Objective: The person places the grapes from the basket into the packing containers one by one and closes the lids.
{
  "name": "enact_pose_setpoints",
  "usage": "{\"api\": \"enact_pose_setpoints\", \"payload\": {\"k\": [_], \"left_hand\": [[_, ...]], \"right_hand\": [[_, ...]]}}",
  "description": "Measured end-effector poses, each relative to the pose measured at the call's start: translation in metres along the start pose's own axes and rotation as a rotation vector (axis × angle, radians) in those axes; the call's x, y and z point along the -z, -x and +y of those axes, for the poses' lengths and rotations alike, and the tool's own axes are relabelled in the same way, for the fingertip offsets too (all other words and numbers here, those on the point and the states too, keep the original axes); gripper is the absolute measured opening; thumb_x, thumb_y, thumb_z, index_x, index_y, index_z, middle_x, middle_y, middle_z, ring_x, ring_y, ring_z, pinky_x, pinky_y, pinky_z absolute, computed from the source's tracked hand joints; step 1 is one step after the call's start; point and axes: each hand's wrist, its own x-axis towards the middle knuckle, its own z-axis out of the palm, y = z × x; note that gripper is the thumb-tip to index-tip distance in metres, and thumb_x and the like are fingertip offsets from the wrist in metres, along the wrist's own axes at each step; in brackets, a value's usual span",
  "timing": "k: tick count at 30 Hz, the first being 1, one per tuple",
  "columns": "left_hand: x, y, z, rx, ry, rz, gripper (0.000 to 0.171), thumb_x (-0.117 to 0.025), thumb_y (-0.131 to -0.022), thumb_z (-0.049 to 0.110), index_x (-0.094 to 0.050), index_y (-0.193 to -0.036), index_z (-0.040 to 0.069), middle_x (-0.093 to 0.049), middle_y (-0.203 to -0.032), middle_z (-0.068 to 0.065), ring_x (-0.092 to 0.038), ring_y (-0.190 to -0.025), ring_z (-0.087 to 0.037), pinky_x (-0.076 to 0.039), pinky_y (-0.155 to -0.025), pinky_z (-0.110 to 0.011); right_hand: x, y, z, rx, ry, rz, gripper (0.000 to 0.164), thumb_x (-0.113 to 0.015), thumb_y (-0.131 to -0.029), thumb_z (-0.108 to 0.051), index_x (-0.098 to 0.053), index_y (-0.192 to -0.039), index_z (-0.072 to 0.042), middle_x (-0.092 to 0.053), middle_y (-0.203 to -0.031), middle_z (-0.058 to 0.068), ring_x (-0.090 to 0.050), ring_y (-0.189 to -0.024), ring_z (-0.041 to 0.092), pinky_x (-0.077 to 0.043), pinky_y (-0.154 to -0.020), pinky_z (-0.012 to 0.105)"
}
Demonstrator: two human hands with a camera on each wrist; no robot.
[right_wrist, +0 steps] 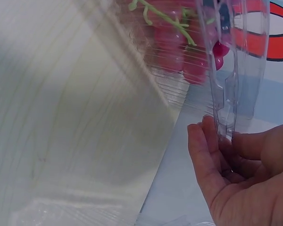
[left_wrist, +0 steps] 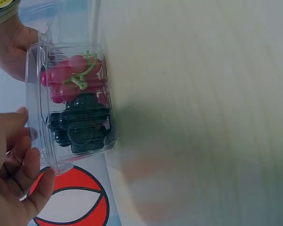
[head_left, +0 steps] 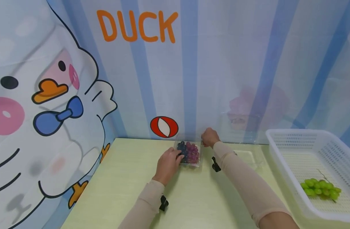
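Note:
A clear plastic clamshell box (head_left: 200, 159) stands near the table's back edge. Inside it, dark grapes (left_wrist: 82, 120) lie on the left and red grapes (head_left: 193, 152) with a green stem on the right. My left hand (head_left: 168, 161) is at the box's left side, its curled fingers (left_wrist: 37, 186) holding the lid edge and near corner. At the right side, my right hand (head_left: 210, 137) pinches the box's rim between thumb and fingers, as the right wrist view shows. The lid lies over the grapes; whether it is latched cannot be told.
Right of my right forearm, another clear box (head_left: 249, 158) lies with its lid raised against the wall. A white plastic basket (head_left: 286, 178) at the right holds green grapes (head_left: 321, 188). A printed cloth wall (head_left: 215, 63) rises directly behind the table (head_left: 129, 178).

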Motion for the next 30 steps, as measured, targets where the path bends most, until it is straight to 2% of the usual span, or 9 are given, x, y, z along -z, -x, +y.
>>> {"api": "enact_pose_setpoints", "payload": {"k": [3,6,8,11,13,16,21,26,30], "left_hand": [[-0.001,-0.006,-0.002,-0.012,-0.055,-0.037,0.032,-0.073,-0.095,0.031,-0.078,-0.116,0.008,-0.061,-0.086,-0.004,-0.054,-0.074,-0.016,-0.047,-0.062,-0.027],[-0.003,-0.013,-0.003,-0.022,-0.100,-0.076,0.036,-0.070,-0.096,0.038,-0.077,-0.120,0.012,-0.057,-0.092,-0.004,-0.048,-0.081,-0.018,-0.042,-0.065,-0.029],[-0.005,-0.019,-0.003,-0.035,-0.106,-0.098,0.040,-0.068,-0.097,0.041,-0.075,-0.124,0.012,-0.058,-0.104,-0.007,-0.050,-0.094,-0.022,-0.046,-0.073,-0.034],[-0.011,-0.025,-0.005,-0.055,-0.062,-0.151,0.044,-0.062,-0.101,0.040,-0.068,-0.134,0.012,-0.056,-0.131,-0.012,-0.049,-0.121,-0.029,-0.050,-0.095,-0.044],[-0.015,-0.028,-0.007,-0.074,-0.034,-0.195,0.046,-0.057,-0.104,0.037,-0.061,-0.142,0.012,-0.049,-0.148,-0.015,-0.042,-0.136,-0.033,-0.045,-0.107,-0.051],[-0.022,-0.030,-0.010,-0.100,-0.037,-0.237,0.046,-0.047,-0.108,0.034,-0.052,-0.150,0.015,-0.039,-0.158,-0.014,-0.033,-0.146,-0.036,-0.040,-0.113,-0.056],[-0.031,-0.032,-0.014,-0.118,-0.102,-0.245,0.048,-0.038,-0.110,0.038,-0.045,-0.155,0.023,-0.033,-0.164,-0.009,-0.027,-0.151,-0.037,-0.038,-0.113,-0.057],[-0.032,-0.038,-0.016,-0.143,-0.136,-0.262,0.055,-0.038,-0.107,0.050,-0.041,-0.157,0.029,-0.030,-0.166,-0.007,-0.024,-0.152,-0.040,-0.035,-0.114,-0.060],[-0.036,-0.042,-0.014,-0.166,-0.175,-0.251,0.062,-0.039,-0.102,0.061,-0.041,-0.157,0.032,-0.032,-0.164,-0.007,-0.025,-0.151,-0.042,-0.038,-0.109,-0.064]], "right_hand": [[0.001,-0.002,-0.003,-0.022,0.009,-0.012,0.028,-0.046,-0.102,-0.003,-0.063,-0.081,0.003,-0.060,-0.066,0.006,-0.063,-0.059,0.017,-0.062,-0.072,0.036],[0.002,-0.003,-0.006,-0.029,-0.001,-0.028,0.029,-0.046,-0.102,-0.001,-0.060,-0.076,0.001,-0.059,-0.067,0.008,-0.063,-0.061,0.018,-0.062,-0.077,0.040],[0.003,-0.003,-0.008,-0.027,-0.007,-0.034,0.032,-0.048,-0.101,0.001,-0.055,-0.070,-0.002,-0.058,-0.066,0.008,-0.062,-0.060,0.019,-0.062,-0.079,0.042],[0.003,-0.003,-0.009,-0.023,0.006,-0.041,0.036,-0.049,-0.099,0.004,-0.049,-0.064,-0.005,-0.055,-0.063,0.008,-0.060,-0.057,0.018,-0.062,-0.079,0.044],[0.003,-0.003,-0.011,-0.036,0.014,-0.041,0.034,-0.051,-0.097,0.005,-0.050,-0.065,-0.004,-0.054,-0.063,0.008,-0.058,-0.056,0.017,-0.062,-0.079,0.044],[0.001,-0.004,-0.013,-0.057,0.046,-0.040,0.028,-0.053,-0.097,0.004,-0.054,-0.070,-0.003,-0.056,-0.067,0.008,-0.058,-0.057,0.016,-0.062,-0.078,0.042],[0.000,-0.005,-0.012,-0.050,0.110,-0.038,0.025,-0.055,-0.095,0.005,-0.058,-0.072,-0.002,-0.062,-0.071,0.009,-0.060,-0.058,0.015,-0.062,-0.071,0.036],[0.000,-0.007,-0.012,-0.042,0.134,-0.028,0.025,-0.054,-0.094,0.005,-0.056,-0.071,-0.004,-0.063,-0.073,0.009,-0.062,-0.057,0.015,-0.061,-0.064,0.032],[0.001,-0.007,-0.013,-0.041,0.156,-0.020,0.025,-0.053,-0.094,0.005,-0.055,-0.070,-0.005,-0.064,-0.075,0.010,-0.062,-0.056,0.014,-0.061,-0.062,0.031]]}}
